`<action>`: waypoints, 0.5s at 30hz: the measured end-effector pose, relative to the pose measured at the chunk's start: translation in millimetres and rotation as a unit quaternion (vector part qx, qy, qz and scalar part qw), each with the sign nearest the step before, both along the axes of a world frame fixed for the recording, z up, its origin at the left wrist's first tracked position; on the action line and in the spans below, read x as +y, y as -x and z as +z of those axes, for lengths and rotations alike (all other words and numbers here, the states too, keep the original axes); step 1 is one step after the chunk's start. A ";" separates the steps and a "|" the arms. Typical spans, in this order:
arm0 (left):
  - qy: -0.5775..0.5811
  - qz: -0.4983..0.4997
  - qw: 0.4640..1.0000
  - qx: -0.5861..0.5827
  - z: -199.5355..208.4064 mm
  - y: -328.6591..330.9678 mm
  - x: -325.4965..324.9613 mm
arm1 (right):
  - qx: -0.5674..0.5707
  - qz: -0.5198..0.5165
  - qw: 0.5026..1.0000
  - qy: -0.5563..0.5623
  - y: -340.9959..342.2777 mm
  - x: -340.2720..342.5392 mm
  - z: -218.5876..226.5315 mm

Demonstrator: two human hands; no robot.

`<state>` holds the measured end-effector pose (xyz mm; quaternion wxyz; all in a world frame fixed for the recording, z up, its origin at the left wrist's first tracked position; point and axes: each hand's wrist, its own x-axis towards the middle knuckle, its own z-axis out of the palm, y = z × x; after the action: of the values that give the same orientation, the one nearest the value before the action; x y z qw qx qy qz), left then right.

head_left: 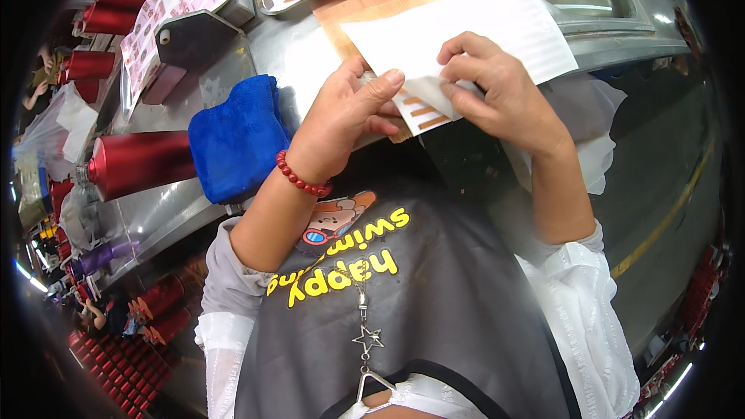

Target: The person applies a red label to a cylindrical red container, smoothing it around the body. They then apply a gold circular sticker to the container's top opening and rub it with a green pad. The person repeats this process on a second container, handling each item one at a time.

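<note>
A brushed stainless-steel counter (310, 46) with a sink at its far end fills my view. Over its near edge, my left hand (341, 120) and right hand (485, 85) both pinch the lower corner of a flat white paper bag with orange stripes (458, 23). A folded blue cloth (233, 140) lies just left, beside a red metal canister (140, 163).
</note>
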<state>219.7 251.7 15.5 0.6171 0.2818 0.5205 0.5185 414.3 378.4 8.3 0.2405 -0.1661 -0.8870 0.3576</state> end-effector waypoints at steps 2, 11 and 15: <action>0.011 0.008 1.000 0.028 -4.0 -0.3 -4.5 | -0.001 -0.025 1.000 0.012 -4.8 7.7 1.6; 0.059 0.049 0.996 0.053 8.1 -3.7 10.0 | 0.429 -0.204 0.754 0.453 -89.2 59.6 0.4; 0.069 0.055 0.992 0.092 -6.7 8.6 24.3 | 0.583 -0.365 0.657 0.309 -155.9 95.4 55.2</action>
<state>211.1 276.0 8.8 0.5552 0.2564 0.6240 0.4864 570.2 473.8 63.5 0.7546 -0.2985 -0.2713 0.5176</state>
